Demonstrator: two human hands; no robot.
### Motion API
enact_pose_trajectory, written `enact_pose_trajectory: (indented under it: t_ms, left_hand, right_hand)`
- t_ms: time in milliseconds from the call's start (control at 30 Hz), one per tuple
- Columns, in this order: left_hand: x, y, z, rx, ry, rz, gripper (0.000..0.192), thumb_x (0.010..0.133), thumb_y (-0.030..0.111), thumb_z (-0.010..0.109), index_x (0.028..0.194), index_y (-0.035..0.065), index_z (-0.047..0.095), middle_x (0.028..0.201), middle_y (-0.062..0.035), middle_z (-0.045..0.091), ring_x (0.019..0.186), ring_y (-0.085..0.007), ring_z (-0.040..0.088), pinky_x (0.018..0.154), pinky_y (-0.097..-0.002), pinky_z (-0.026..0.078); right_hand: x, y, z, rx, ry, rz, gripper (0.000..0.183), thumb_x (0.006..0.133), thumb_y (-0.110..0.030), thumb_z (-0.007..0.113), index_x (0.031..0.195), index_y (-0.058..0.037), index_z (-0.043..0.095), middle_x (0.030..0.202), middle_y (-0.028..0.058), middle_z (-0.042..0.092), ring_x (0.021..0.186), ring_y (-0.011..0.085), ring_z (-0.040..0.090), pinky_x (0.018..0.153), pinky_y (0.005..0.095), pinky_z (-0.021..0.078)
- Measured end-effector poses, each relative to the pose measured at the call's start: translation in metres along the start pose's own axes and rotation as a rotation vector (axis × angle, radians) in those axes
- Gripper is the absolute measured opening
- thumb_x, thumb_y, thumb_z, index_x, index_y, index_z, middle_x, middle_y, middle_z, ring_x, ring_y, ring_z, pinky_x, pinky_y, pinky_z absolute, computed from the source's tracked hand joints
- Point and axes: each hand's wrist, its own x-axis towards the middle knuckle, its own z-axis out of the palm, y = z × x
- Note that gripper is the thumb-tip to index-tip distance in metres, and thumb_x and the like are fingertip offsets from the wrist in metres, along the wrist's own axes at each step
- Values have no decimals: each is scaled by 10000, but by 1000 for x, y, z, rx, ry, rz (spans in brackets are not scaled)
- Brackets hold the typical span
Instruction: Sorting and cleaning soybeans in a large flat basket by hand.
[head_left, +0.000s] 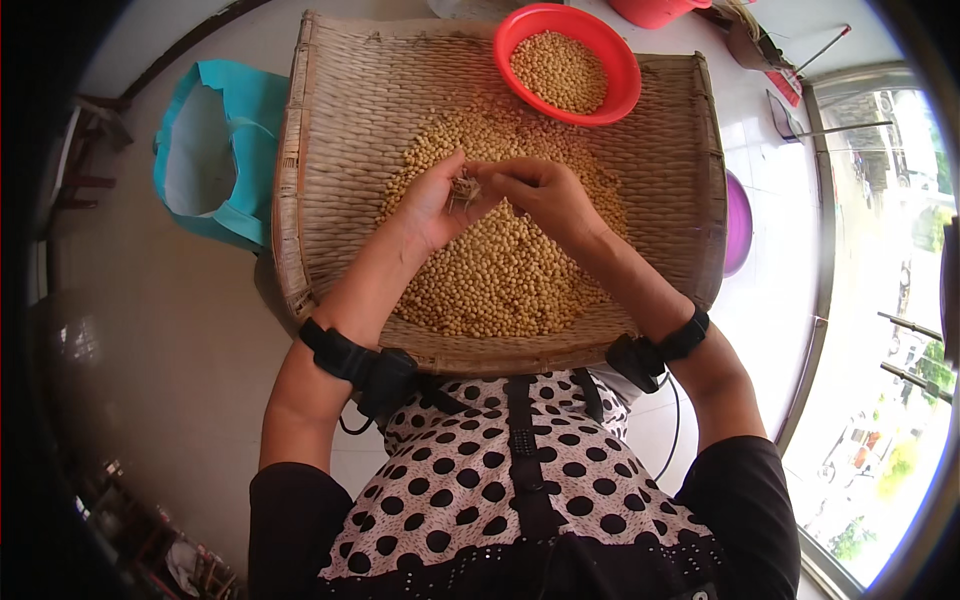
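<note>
My left hand (431, 199) is cupped palm up over a heap of pale yellow soybeans (502, 274), with a small clump of dry pod or stem bits (465, 193) in its palm. Thumb and forefinger of my right hand (555, 196) come together at the left fingertips. Whether a small piece lies between them is hidden. Beneath both hands, the beans rest on a large woven bamboo winnowing basket (345, 112). A red plastic bowl (630, 86) holding more soybeans (559, 71) sits at the basket's far right.
A turquoise bag (251, 142) stands open against the basket's left side. Beyond the right rim shows a purple round object (739, 225). A second red container (651, 9) and a long-handled dustpan (784, 116) are farther off, near a glass door (885, 300).
</note>
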Motion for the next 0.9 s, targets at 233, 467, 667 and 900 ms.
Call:
enact_pose_trajectory:
  t_ms: [233,467,667,900]
  left_hand:
    - [3,5,-12,-107,79,-8,280,990,268,476,860,32,549,810,-76,561,643,-112,516,481,-206,448]
    - [-2,19,-13,-220,-36,9,310,998,290,451,780,72,487,739,-55,519,524,-78,396,401,-207,268]
    - [1,20,-10,-189,21,40,302,994,284,457,769,86,491,731,-43,515,514,-76,387,400,-207,259]
    - [1,19,-14,-194,36,51,304,994,291,469,783,74,504,733,-40,520,540,-81,416,397,-200,272]
  right_hand:
    - [11,26,-44,83,140,207,236,920,-201,577,1064,-32,658,756,-35,563,673,57,493,616,237,426]
    - [63,61,-58,-815,333,-252,264,892,-219,551,1085,-59,632,845,161,644,804,319,644,711,428,498]
    - [89,80,-43,-1098,363,-3,248,914,-248,493,1070,-115,632,968,174,648,899,349,628,737,482,497]
    - [67,63,-42,-996,412,-63,207,894,-247,524,994,-120,653,816,149,656,760,335,637,663,456,489]
